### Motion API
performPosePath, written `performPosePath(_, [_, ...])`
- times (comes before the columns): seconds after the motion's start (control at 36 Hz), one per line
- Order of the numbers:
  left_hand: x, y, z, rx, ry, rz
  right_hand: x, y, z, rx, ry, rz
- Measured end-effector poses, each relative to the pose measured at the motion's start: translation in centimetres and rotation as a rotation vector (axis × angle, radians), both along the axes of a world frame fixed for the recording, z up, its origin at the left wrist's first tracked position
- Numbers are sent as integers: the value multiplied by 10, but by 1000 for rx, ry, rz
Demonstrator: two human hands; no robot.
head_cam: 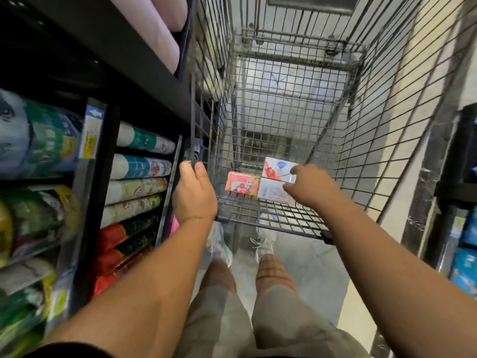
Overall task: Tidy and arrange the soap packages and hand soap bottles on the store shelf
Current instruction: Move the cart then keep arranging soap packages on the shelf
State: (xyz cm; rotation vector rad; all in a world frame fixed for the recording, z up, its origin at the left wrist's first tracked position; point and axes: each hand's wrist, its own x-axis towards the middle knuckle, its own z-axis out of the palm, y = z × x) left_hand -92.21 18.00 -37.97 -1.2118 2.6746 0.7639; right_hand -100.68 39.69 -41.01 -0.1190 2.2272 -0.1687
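Wire-mesh grey trolley (271, 221): left hand (195, 193) grips its rim; right hand (311, 187) apparently pinches white-and-red cardboard soap box (277, 165). A shallow fingertip hold could drop it.

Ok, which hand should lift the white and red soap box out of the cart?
Right. The right hand is at the white and red soap box, though blur hides whether it grips it yet. The left hand holds the cart by its wire wall and sits further from the box.
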Motion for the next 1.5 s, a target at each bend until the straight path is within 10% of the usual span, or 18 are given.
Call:
performPosePath(0.47, [54, -17, 70, 443, -114, 60, 47, -30, 143, -133, -84, 261])
performPosePath(1.14, [475, -145, 405, -239, 339, 98, 313, -291, 432, -752, 402, 1071])
performPosePath(1.5, [644, -202, 412, -580, 109, 403, 464, -407, 435, -1003, 529, 1208])
